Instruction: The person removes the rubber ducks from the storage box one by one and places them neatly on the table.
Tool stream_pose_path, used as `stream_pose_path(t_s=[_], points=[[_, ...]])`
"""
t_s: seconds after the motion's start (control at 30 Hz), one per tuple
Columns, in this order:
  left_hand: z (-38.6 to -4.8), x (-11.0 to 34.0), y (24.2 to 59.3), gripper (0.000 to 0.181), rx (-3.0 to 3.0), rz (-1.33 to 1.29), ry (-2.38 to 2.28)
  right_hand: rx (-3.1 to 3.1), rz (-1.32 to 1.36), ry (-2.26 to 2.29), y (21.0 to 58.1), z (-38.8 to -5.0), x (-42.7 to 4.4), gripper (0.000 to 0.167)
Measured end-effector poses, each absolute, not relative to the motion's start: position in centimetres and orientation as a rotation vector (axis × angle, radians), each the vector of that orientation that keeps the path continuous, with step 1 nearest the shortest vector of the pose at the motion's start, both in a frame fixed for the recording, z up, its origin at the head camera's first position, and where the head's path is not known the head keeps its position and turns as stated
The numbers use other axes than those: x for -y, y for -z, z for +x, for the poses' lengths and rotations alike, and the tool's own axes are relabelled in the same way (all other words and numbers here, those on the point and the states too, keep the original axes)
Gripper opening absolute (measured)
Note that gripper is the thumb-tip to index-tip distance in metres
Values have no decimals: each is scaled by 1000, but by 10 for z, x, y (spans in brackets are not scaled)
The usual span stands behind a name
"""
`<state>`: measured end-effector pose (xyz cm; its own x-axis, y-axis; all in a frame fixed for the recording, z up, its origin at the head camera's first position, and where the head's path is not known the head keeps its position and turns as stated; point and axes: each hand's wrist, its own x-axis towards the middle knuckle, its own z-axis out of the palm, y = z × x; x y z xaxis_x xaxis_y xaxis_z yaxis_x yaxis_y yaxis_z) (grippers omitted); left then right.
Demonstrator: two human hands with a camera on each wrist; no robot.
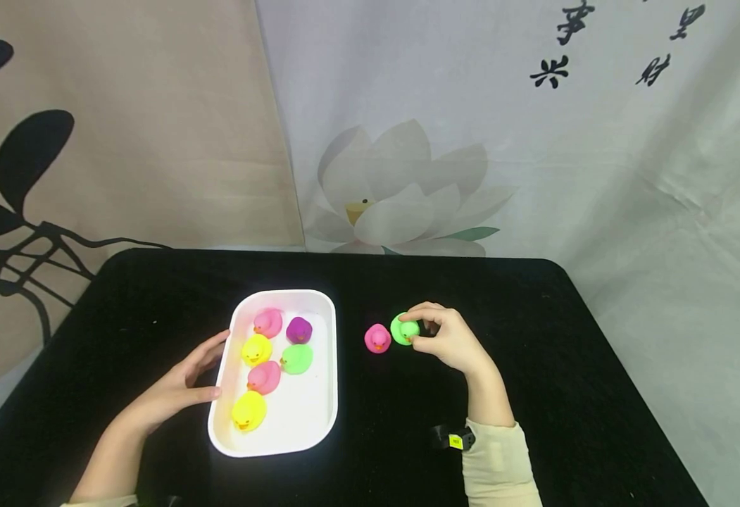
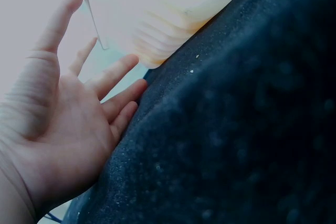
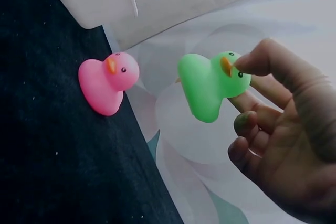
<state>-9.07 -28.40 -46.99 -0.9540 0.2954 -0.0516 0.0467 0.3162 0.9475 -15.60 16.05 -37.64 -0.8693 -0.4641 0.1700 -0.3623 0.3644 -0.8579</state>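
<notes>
A green rubber duck (image 3: 202, 85) is pinched by the head between the thumb and fingers of my right hand (image 1: 452, 341); in the right wrist view it appears raised off the black cloth. Just left of it, a pink rubber duck (image 1: 378, 339) sits upright on the cloth. My left hand (image 1: 176, 391) rests at the left side of a white tray (image 1: 306, 415), thumb and fingertips touching its edge, fingers spread in the left wrist view. Inside the tray are several ducks: yellow ones (image 1: 249, 411), pink ones (image 1: 264, 378), a green one (image 1: 297, 359) and a purple one (image 1: 298, 330).
A black cloth (image 1: 395, 436) covers the table. Behind it hangs a pale curtain (image 1: 598, 176) printed with a lotus and characters. The tray's raised rim stands between the ducks inside and the pair outside on the right.
</notes>
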Motion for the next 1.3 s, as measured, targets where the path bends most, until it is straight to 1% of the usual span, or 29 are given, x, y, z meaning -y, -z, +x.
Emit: stream_pose_path(t_s=[1.03, 1.27, 1.3], points=[[-90, 282, 469, 86, -2363, 296, -1680, -2475, -668, 1458, 405, -168, -168, 30], [-90, 283, 469, 87, -2360, 303, -1686, -2491, -672, 1470, 445, -186, -178, 31], [-90, 282, 469, 87, -2360, 303, -1685, -2493, -668, 1466, 445, -186, -178, 30]])
